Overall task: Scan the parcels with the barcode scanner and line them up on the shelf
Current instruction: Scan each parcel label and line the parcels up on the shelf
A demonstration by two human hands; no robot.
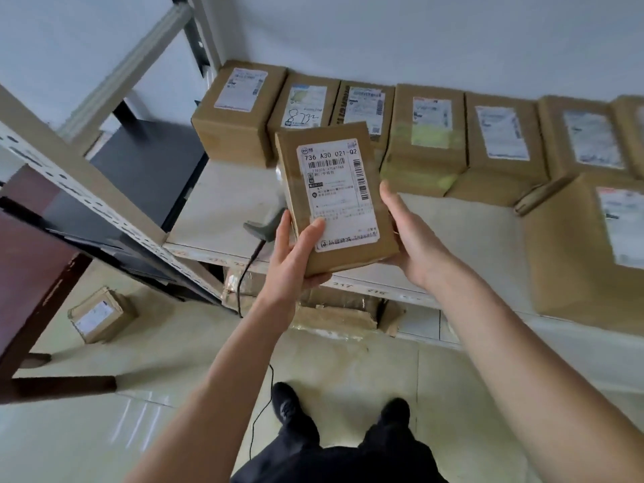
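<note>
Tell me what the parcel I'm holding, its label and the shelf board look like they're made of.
Parcel: brown corrugated cardboard, matte, apparently with clear tape across it. Label: white printed paper sticker, slightly glossy. Shelf board: pale, smooth panel, possibly laminated wood; I cannot tell for sure.

Soft, even daylight fills my view, bright but slightly washed out and cool. Pale streaks of glare lie on the floor tiles [139, 427] near left. Shadows are faint. The label [339, 193] on the parcel I hold reads sharply, while the far boxes [501, 134] smear. Wide-angle distortion bends the shelf frame [87, 190] at left.
</note>
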